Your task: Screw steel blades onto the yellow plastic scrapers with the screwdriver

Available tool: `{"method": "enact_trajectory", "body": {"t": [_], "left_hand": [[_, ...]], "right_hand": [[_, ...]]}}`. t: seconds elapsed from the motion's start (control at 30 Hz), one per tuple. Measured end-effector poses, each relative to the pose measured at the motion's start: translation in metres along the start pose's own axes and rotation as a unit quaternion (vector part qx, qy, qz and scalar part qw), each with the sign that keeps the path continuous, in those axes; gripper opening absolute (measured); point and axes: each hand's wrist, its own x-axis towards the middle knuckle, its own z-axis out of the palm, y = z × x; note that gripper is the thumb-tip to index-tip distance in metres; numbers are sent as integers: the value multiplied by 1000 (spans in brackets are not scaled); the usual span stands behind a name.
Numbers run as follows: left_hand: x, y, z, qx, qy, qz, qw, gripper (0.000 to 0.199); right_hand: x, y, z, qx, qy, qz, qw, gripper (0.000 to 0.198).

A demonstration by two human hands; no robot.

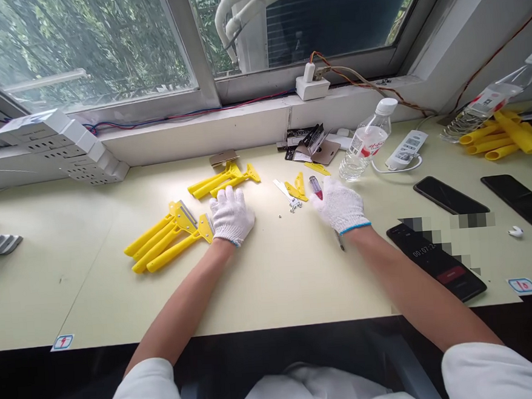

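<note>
My left hand, in a white knitted glove, rests palm down with its fingers stretched forward, right by the handle of a yellow scraper. Another yellow scraper lies against a pile of several more, just left of that hand. My right hand, gloved with a blue cuff edge, is closed around a screwdriver. Its red and clear handle sticks out at the front, and the shaft shows below the palm. Between the hands lie yellow plastic pieces, a thin metal blade and several small screws.
Black cards and packaging lie behind the parts. A water bottle and a power strip stand at right, with phones nearer. Yellow tubes are piled far right. White boxes stand back left.
</note>
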Motion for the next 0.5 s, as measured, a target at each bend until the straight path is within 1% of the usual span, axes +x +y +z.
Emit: {"method": "enact_trajectory", "body": {"t": [0.07, 0.13, 0.2, 0.27, 0.4, 0.47, 0.5], "left_hand": [[15, 1, -1, 4, -6, -27, 1000, 62], [29, 0, -1, -2, -23, -49, 999, 59], [39, 0, 0, -12, -42, -65, 997, 56], [43, 1, 1, -16, -57, -76, 995, 53], [40, 4, -5, -12, -83, -77, 993, 45], [34, 6, -13, -45, -113, -71, 990, 41], [30, 7, -17, -77, -136, -67, 985, 38]], "right_hand": [[-11, -8, 0, 25, 21, -66, 997, 39], [-21, -16, 2, 56, 13, -142, 988, 32], [-27, -21, 5, 71, -2, -196, 978, 29], [-28, -22, 7, 67, -7, -218, 974, 31], [-23, -15, 9, 55, -5, -227, 972, 31], [-19, -12, 9, 59, -14, -242, 968, 30], [-18, -11, 9, 62, -18, -247, 967, 29]]}}
